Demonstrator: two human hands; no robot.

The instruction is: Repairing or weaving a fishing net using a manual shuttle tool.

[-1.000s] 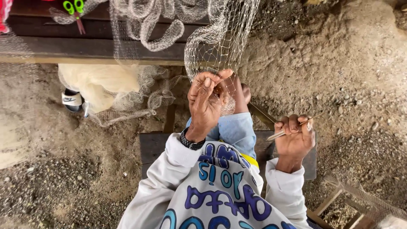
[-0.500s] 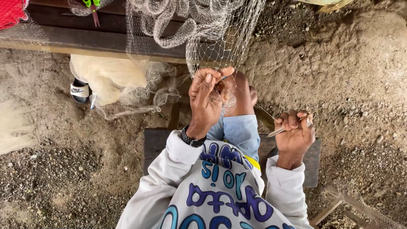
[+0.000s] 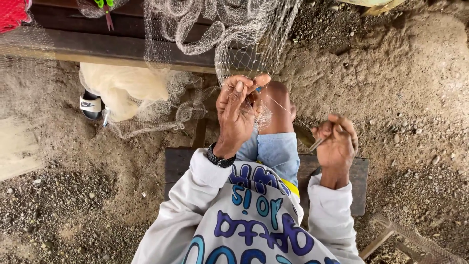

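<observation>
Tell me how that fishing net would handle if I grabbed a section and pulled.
The net drapes in loose folds over the wooden beam, so it is probably floppy and light. Its open mesh, pinched by the left hand, would likely snag fingers.

one net, one needle, one scissors, one sandal

The net is thin pale mesh of fine thread, soft and matt. The left hand pinches it, and a taut thin thread runs to the right hand, which holds a slim, smooth needle. The beam is dark, worn wood. The ground is rough, dry earth with small stones. The sleeves are matt white cloth.
</observation>
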